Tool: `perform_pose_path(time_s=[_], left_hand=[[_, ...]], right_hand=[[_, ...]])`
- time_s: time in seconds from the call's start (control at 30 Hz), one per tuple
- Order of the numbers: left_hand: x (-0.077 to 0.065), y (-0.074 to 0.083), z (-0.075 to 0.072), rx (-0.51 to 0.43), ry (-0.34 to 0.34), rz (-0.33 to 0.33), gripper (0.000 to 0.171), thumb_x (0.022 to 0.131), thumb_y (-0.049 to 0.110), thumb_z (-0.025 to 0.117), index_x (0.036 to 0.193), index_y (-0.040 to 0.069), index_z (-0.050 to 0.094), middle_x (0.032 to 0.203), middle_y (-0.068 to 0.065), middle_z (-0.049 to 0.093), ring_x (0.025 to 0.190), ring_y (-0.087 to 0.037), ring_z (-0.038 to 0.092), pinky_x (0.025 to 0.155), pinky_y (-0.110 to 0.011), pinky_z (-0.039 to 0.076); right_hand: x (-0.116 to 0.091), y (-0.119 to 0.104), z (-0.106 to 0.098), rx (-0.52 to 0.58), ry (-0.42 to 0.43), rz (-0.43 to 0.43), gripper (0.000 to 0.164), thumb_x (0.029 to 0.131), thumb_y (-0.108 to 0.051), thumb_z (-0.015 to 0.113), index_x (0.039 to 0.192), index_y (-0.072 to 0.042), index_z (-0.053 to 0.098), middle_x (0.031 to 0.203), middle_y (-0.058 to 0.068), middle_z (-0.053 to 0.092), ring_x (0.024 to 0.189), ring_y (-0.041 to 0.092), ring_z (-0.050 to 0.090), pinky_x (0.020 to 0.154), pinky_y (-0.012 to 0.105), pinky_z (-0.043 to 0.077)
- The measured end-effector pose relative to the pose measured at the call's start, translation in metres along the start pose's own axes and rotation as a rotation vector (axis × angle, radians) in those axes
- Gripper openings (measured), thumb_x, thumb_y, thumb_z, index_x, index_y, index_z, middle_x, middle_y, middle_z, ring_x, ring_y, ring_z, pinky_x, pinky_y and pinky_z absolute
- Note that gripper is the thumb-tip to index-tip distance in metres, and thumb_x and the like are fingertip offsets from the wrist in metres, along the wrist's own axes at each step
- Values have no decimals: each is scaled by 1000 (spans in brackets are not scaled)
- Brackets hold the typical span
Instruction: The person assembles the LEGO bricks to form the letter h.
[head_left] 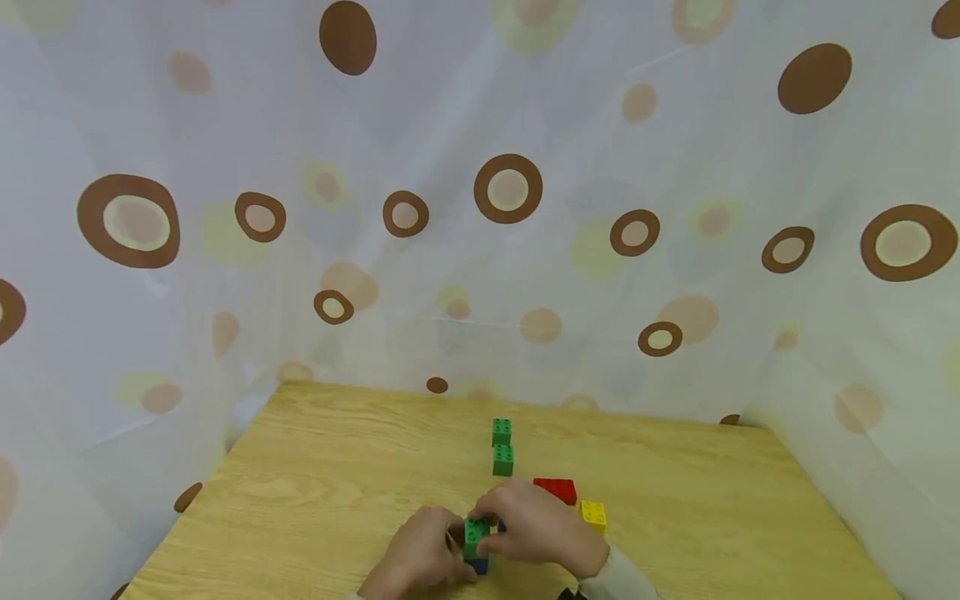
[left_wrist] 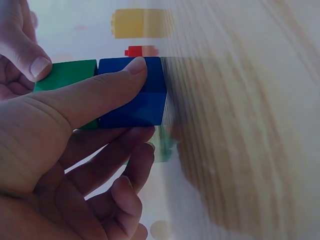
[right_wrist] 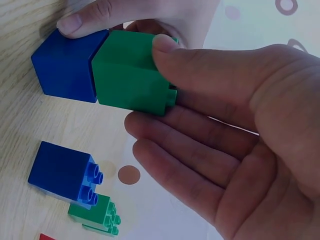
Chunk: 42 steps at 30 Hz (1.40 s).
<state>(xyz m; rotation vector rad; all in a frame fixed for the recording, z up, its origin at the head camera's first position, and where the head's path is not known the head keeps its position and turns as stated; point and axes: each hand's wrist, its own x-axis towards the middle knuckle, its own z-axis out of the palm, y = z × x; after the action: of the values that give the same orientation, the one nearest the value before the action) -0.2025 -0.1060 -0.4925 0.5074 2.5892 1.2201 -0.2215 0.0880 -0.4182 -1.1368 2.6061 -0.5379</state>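
A green brick (head_left: 475, 532) sits joined on top of a blue brick (head_left: 477, 566) at the near middle of the wooden table (head_left: 337, 467). My left hand (head_left: 450, 546) grips the blue brick (left_wrist: 135, 100), thumb along one side and fingers curled behind it. In the right wrist view, my right hand (right_wrist: 150, 85) pinches the green brick (right_wrist: 125, 75) between thumb and fingers. The blue brick (right_wrist: 65, 67) touches the tabletop there. The studs between the two bricks are hidden.
Two loose green bricks (head_left: 502, 432) (head_left: 503, 459) lie in a line beyond the hands. A red brick (head_left: 556, 489) and a yellow brick (head_left: 593, 514) lie to the right. Another blue brick (right_wrist: 62, 170) lies close by. A spotted curtain (head_left: 480, 208) surrounds the table.
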Motion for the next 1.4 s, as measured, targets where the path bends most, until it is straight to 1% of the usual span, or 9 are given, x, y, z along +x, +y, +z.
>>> perform_pose_path(time_s=[0.13,0.37,0.63,0.8,0.93,1.03,1.17,1.3,1.4], left_hand=[[1,0,1,49,13,11,26,68,18,95,85,10,76,79,8,68,68,-3,57,61,-23,49],[0,2,1,65,3,2,26,69,18,94,85,11,75,79,8,67,68,-4,56,61,-24,48],[4,6,2,81,3,27,27,70,19,93,86,9,75,80,6,67,69,-6,56,62,-24,48],[5,4,1,83,-30,42,27,75,22,90,92,10,74,84,5,65,69,-7,52,62,-24,45],[1,4,-1,41,-98,22,23,80,24,87,95,13,72,88,5,65,67,-9,51,59,-24,43],[-2,5,-2,14,-112,26,21,83,26,85,96,15,72,89,6,65,65,-8,52,58,-24,43],[-1,8,-3,21,-91,53,23,83,28,85,98,18,71,88,9,65,70,-6,55,63,-24,46],[0,9,-4,48,-61,82,27,83,28,85,102,16,70,90,8,66,79,-8,59,68,-25,49],[0,11,-5,65,-51,75,31,83,27,85,106,13,71,92,5,68,83,-12,62,69,-27,51]], right_hand=[[1,-1,-1,-19,9,-23,23,84,-21,84,106,-15,80,92,-13,74,74,-5,60,68,13,51],[2,-5,-1,-39,8,-10,18,83,-21,85,100,-16,80,87,-14,73,72,-6,58,67,13,51],[0,-8,3,-13,50,126,20,81,-20,87,100,-16,80,88,-13,73,69,-1,53,64,17,48],[0,-10,5,-30,71,150,23,80,-20,88,102,-16,81,92,-11,75,68,1,53,63,17,47],[-2,-10,10,3,67,144,25,82,-23,86,105,-15,80,95,-11,75,70,-1,54,64,16,48],[-4,-8,13,33,75,131,29,83,-23,85,110,-14,79,101,-9,76,73,-3,56,64,15,49],[-8,-6,14,77,77,130,31,85,-22,83,114,-12,78,106,-7,76,79,-3,60,67,14,50],[-9,-4,14,74,98,105,31,87,-20,82,115,-11,77,108,-4,76,85,1,65,71,14,52],[-8,-1,15,68,107,88,31,88,-20,81,117,-11,76,110,-4,75,90,3,66,75,15,53]])
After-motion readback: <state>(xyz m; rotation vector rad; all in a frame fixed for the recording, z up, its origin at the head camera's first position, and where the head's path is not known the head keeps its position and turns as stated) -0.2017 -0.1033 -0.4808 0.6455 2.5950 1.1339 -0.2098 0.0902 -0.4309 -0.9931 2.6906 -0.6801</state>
